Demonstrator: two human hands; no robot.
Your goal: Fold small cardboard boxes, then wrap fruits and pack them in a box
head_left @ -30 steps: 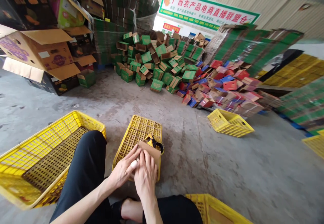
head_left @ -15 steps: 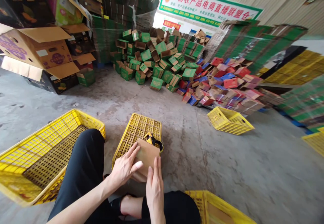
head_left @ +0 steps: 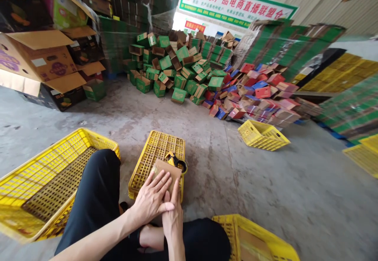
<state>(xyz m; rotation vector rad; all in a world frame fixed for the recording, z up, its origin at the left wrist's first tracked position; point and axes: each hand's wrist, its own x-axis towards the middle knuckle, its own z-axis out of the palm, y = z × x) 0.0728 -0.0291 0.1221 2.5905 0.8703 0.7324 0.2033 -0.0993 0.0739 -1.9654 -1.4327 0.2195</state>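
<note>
A small cardboard box sits on an upturned yellow crate in front of me. My left hand lies flat across the box's top, fingers stretched out, its thumb crossing over my right hand. My right hand rests along the near right side of the box with fingers extended; part of it is hidden under the left. Just beyond the box's right corner lies a yellow and black tape dispenser. The lower sides of the box are hidden by my hands.
A long yellow crate stands left of my leg. Another crate by my right knee holds cardboard. A tilted yellow crate lies farther right. Beyond are heaps of green boxes and red and blue boxes, and large cartons.
My left hand has slid right and now lies flat over the box top, overlapping the right hand. My right hand has shifted slightly left. The view has turned a little.
</note>
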